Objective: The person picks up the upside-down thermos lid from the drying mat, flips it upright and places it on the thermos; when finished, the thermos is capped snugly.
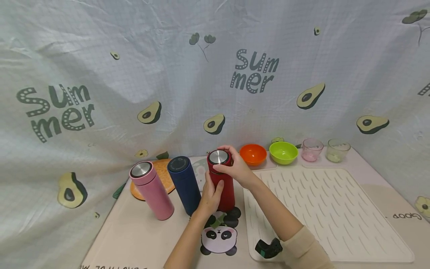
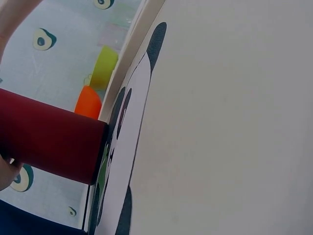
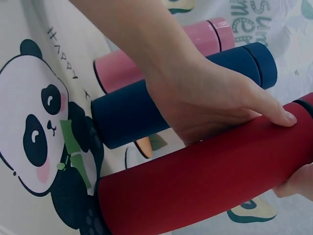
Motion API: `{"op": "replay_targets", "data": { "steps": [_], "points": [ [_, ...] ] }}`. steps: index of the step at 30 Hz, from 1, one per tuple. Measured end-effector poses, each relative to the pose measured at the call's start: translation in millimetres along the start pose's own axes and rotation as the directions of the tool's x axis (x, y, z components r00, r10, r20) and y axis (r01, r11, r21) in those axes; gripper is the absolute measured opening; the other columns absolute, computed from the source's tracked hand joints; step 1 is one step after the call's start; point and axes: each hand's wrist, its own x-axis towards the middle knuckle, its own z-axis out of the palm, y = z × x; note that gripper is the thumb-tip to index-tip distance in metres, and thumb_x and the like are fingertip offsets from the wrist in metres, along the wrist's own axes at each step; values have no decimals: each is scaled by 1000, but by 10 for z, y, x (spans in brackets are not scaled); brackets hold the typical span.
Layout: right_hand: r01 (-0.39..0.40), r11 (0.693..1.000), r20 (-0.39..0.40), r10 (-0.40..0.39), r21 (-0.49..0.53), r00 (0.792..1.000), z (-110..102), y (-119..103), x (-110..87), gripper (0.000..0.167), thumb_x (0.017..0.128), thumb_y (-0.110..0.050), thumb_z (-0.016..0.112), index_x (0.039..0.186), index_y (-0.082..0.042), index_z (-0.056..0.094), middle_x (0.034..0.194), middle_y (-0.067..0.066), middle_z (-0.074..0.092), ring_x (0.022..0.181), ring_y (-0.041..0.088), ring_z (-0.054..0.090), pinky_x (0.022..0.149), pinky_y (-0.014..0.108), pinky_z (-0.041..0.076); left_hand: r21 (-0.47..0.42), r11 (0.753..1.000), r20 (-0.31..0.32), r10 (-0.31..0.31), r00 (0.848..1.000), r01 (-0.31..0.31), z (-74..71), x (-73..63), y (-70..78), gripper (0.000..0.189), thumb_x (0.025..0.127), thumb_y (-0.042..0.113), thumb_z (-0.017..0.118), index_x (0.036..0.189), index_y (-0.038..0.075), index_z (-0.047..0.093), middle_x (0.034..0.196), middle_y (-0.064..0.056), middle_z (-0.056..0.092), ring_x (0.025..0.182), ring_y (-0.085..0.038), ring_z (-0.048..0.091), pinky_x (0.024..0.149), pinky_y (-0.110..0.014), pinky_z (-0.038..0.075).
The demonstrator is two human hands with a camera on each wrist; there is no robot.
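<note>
A red thermos flask stands upright on the table mat, by a printed panda. Its lid has a shiny steel top and sits on the body. My left hand grips the body from the left side, thumb near the front. Around the lid my right hand curls its thumb and fingers from the right. In the right wrist view the left hand lies along the red flask, thumb just below the dark seam. Left of it stand a blue flask and a pink flask, both lidded.
Behind to the right sit an orange bowl, a green bowl, a pink glass and a clear greenish glass. A cream ridged mat covers the right side. A round orange mat lies behind the flasks, before a curtain.
</note>
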Motion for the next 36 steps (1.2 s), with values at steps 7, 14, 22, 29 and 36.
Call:
{"op": "replay_targets", "data": {
  "steps": [7,14,22,29,36],
  "points": [
    [18,999,5,-18,48,1000,2,4,2,60,84,-10,52,139,-1,29,127,23,43,108,28,48,93,40,42,4,1000,3,2,1000,-2,-6,-2,4,51,92,-2,39,135,-6,12,121,-27,43,110,-36,47,92,-50,39],
    [8,1000,28,-9,28,1000,-7,13,20,61,85,-13,52,140,-4,27,127,20,42,108,25,47,93,37,41,-6,1000,0,-6,1000,6,-8,-2,4,52,92,0,39,136,-6,11,121,-26,43,110,-36,47,93,-50,39],
    [29,997,41,-33,78,999,-32,34,30,64,82,-15,63,136,1,32,120,16,47,101,21,52,88,31,46,-40,999,9,-16,1000,17,-9,-15,0,53,93,0,36,137,-5,9,122,-26,43,111,-35,47,92,-49,40],
    [34,999,33,-35,36,999,14,-4,12,63,80,-10,61,136,-1,33,122,21,46,103,26,51,88,36,45,-43,999,10,-16,1000,16,-17,-22,3,51,93,1,36,137,-5,10,123,-26,43,111,-36,47,92,-50,40],
    [24,999,3,-24,21,1000,23,16,24,61,83,-10,57,138,-4,31,124,20,45,105,26,50,91,38,43,-45,998,12,-35,999,35,-21,-15,9,51,93,1,36,137,-5,11,123,-26,43,111,-36,47,92,-49,40]
  ]
}}
